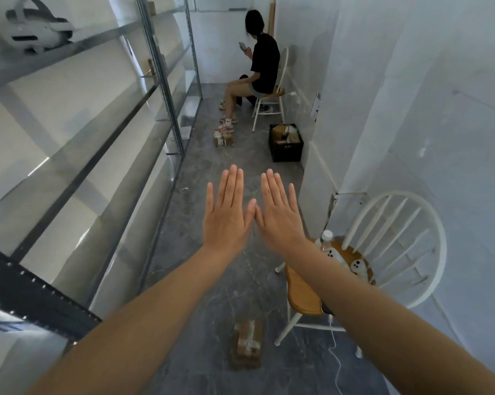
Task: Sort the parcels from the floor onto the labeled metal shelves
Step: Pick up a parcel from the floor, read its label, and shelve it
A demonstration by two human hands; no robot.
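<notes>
Both my left hand (226, 213) and right hand (280, 215) spread flat, thumbs touching, holding nothing, mid-frame above a parcel (247, 342) on the floor.

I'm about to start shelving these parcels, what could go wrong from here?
1. The taped brown cardboard parcel lies mid-aisle right in front of you; you might trip on it.
2. A thin white cable trails loose beside the white spindle-back chair; it could snag a foot.
3. The far stack of small brown parcels sits by the feet of a seated person; reaching there may bump them.
</notes>
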